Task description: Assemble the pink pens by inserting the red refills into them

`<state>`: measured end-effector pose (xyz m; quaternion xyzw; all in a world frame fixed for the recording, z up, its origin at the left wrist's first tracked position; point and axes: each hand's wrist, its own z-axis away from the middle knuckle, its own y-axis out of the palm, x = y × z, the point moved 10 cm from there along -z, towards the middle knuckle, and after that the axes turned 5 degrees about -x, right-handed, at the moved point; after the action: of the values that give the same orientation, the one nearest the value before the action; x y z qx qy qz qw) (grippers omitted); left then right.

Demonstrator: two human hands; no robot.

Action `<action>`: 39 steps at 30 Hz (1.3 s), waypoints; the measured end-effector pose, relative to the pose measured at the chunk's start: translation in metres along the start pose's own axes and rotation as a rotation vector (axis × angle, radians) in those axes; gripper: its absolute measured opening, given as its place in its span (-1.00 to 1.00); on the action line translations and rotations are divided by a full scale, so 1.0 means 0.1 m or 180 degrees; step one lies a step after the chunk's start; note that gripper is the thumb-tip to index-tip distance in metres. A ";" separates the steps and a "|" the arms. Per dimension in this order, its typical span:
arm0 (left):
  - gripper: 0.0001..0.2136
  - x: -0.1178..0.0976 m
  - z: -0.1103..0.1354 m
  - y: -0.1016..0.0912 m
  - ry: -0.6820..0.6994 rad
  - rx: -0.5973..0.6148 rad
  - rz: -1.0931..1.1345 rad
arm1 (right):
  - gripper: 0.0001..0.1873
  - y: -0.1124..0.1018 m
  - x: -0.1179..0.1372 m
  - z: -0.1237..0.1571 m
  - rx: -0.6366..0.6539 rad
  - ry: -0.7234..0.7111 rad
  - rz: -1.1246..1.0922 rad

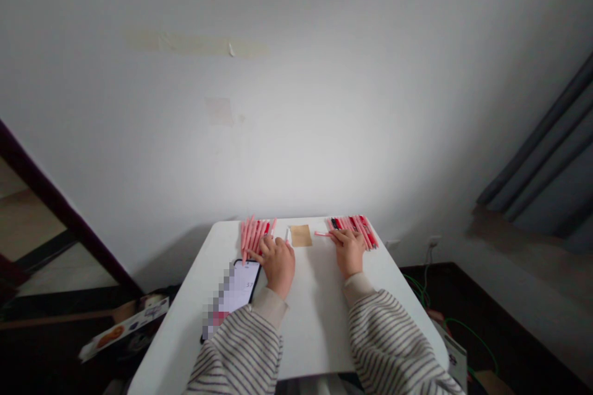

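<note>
My left hand (277,262) rests on the white table (315,315) with its fingers curled against a row of pink pen barrels (252,236) at the far left. My right hand (348,251) lies on a second row of pink and red pens (356,228) at the far right, fingers bent over their near ends. One loose pink piece (321,234) sits just left of my right hand. A small white piece (287,234) lies by my left hand's fingertips. Whether either hand grips anything is hidden.
A small tan paper square (301,235) lies between the two rows. A phone (234,299) with a lit screen lies at the left of the table. A wall stands right behind the table. Boxes (125,324) and green cables (458,321) are on the floor.
</note>
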<state>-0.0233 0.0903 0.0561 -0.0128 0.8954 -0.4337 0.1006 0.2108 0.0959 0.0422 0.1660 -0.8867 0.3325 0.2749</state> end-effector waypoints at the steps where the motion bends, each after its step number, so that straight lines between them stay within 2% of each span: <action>1: -0.72 0.00 0.00 0.01 -0.0004 -0.0002 0.0005 | -0.62 0.00 0.00 0.00 0.0001 0.0001 0.0008; 6: -0.72 0.01 0.01 0.03 -0.0011 -0.0012 0.0024 | -0.61 0.01 -0.01 0.00 0.0006 0.0022 0.0047; 16: -0.73 0.02 -0.01 -0.03 -0.0034 -0.0101 0.0048 | -0.65 0.07 -0.02 0.02 0.0055 -0.0042 0.0042; 25: -0.88 -0.15 0.03 0.07 0.0260 0.0250 0.0828 | -0.77 0.17 0.08 0.05 0.0308 -0.0422 0.0235; 31: -0.83 -0.21 0.06 0.17 0.0266 0.0491 0.1036 | -0.82 0.22 0.21 0.10 0.0640 -0.0555 0.0237; 39: -0.89 -0.19 0.05 0.17 0.0323 0.0307 0.0980 | -0.84 0.26 0.30 0.15 0.0795 -0.0641 0.0262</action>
<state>-0.0030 0.0996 0.0429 0.1513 0.8688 -0.4556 0.1210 0.1689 0.1012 0.0379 0.1949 -0.8676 0.4329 0.1481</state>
